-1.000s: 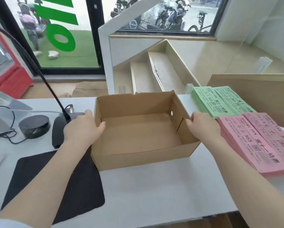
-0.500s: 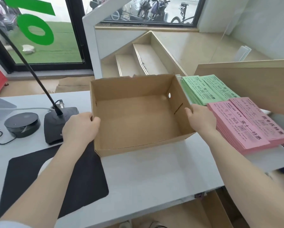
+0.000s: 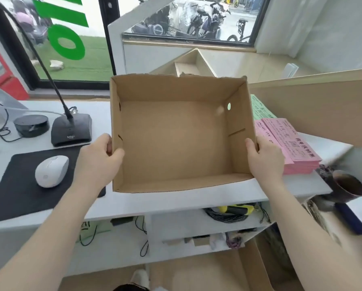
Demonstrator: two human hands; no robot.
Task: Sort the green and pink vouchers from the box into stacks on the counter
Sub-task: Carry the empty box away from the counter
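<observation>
The left hand (image 3: 98, 162) grips the left wall of the box (image 3: 176, 143), thumb inside; the right hand (image 3: 264, 160) grips the right wall likewise. The box is empty, mouth tilted toward the camera, long axis left to right, held at the table (image 3: 176, 200) edge. Swung right, it could knock the pink stack (image 3: 289, 143), with the green stack (image 3: 260, 108) just behind it, askew.
</observation>
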